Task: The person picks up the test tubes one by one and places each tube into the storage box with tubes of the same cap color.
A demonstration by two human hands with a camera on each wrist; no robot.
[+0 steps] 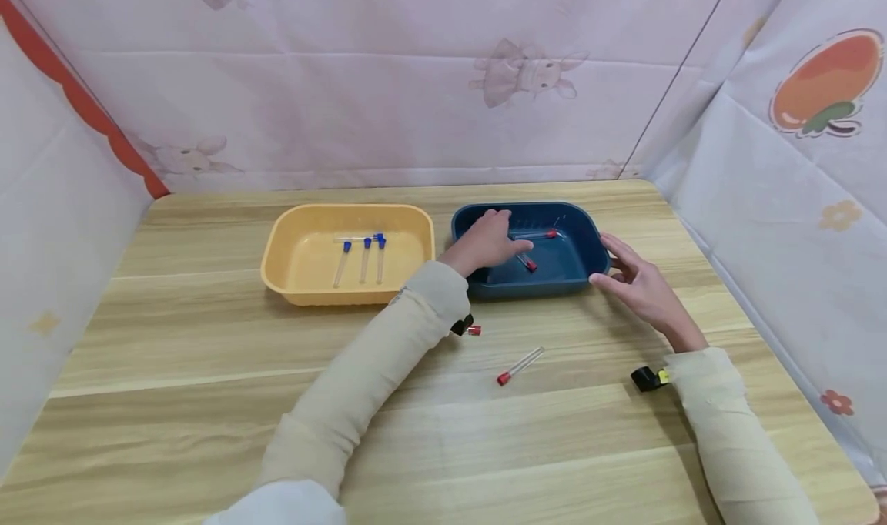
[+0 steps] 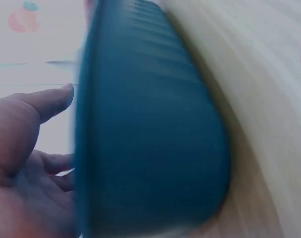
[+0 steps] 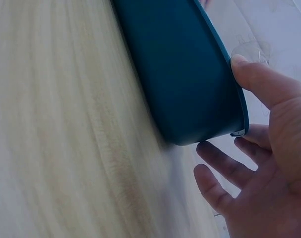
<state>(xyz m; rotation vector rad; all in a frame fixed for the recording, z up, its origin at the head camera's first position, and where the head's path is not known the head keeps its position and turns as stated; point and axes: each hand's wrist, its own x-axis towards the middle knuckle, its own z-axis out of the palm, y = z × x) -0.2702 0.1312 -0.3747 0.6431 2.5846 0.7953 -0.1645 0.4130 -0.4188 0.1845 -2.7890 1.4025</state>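
Observation:
My left hand (image 1: 487,240) reaches over the left half of a dark blue basin (image 1: 547,285), with its thumb pointing right. Nothing shows between its thumb and fingers in the left wrist view, though the basin wall (image 2: 150,119) hides the fingertips. Inside lie clear test tubes with red caps, one cap (image 1: 550,233) toward the back and another (image 1: 530,265) near the left thumb. At the basin's right end my right hand (image 1: 644,290) holds the corner. Its thumb (image 3: 259,79) lies against the rim in the right wrist view, fingers around the end wall.
A yellow basin (image 1: 277,275) on the left contains several blue-capped test tubes (image 1: 365,259). On the wooden table (image 1: 173,402), a red-capped test tube (image 1: 520,366) lies in front of the blue basin. Another red cap (image 1: 474,330) shows beside the left wrist. Printed cloth walls surround the table.

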